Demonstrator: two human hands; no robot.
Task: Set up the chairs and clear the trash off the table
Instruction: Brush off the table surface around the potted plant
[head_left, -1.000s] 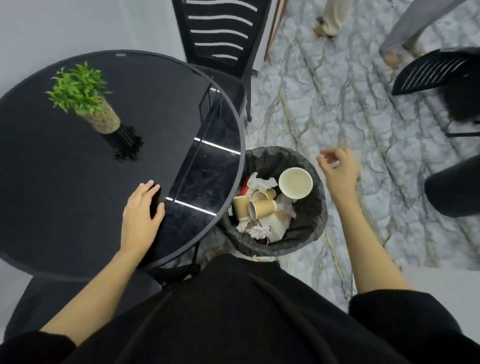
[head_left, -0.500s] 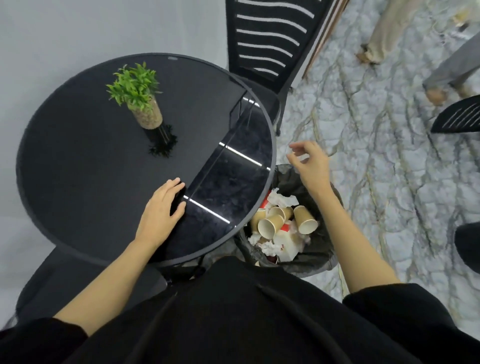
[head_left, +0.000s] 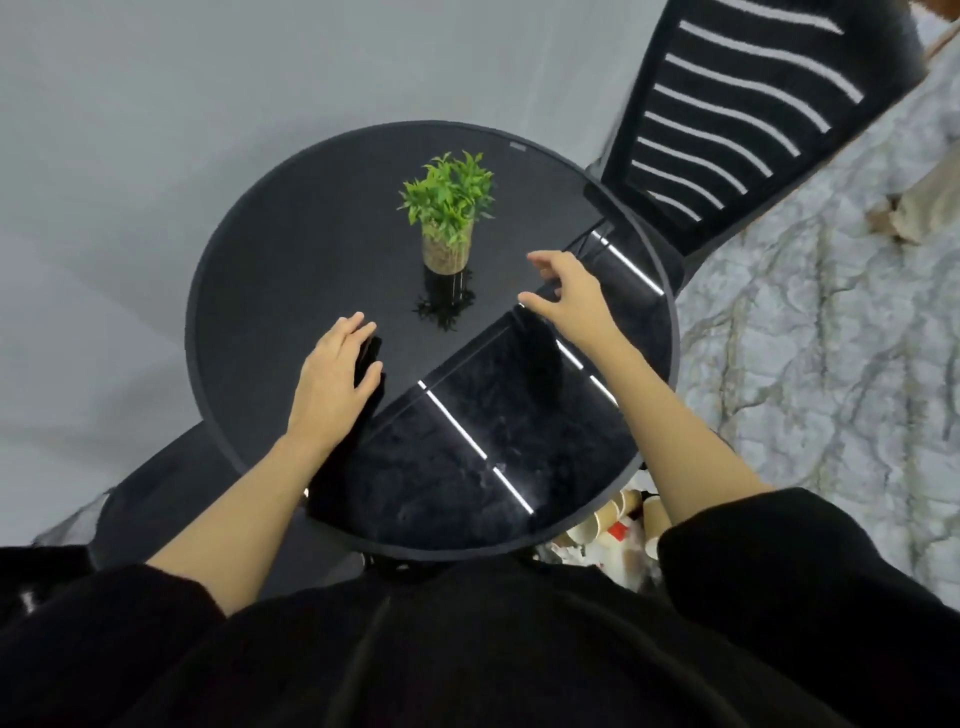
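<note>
The round black glass table (head_left: 270, 291) fills the middle of the view, and its top carries only a small green plant in a woven pot (head_left: 448, 218). My left hand (head_left: 337, 376) lies flat on the glass, fingers apart, holding nothing. My right hand (head_left: 569, 291) hovers over the table just right of the plant, fingers spread and empty. A black slatted chair (head_left: 737, 119) stands at the table's far right edge. Paper cups and crumpled trash (head_left: 613, 525) show in the bin below the table's near right edge, mostly hidden by my right arm.
A second dark chair seat (head_left: 171, 499) sits under the table's near left side. A grey wall lies behind the table. Marbled floor (head_left: 831, 364) spreads to the right, where part of another person's leg (head_left: 930, 208) shows at the edge.
My right hand has moved from above the trash bin up over the table beside the plant. The view has swung left, so the bin is now mostly hidden. My left hand stays on the glass.
</note>
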